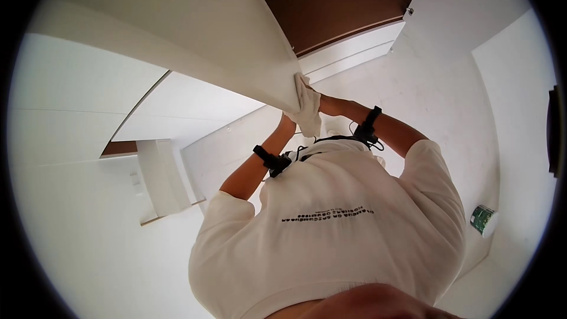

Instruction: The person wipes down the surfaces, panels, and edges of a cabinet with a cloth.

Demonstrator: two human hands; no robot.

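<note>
A white cloth (308, 109) lies folded against the end edge of a large pale door panel (236, 41). My right hand (323, 103) is closed on the cloth and presses it to the panel's edge. On the other side, my left hand (287, 120) is at the lower corner of the panel, beside the cloth's lower part. Its fingers are hidden behind the panel and cloth, so its grip cannot be made out.
An open cabinet with a brown inside (336, 12) stands beyond the panel. White cabinet fronts (189, 103) are at the left, above a small open drawer (162, 177). A green and white tub (483, 221) sits on the floor (413, 94) at the right.
</note>
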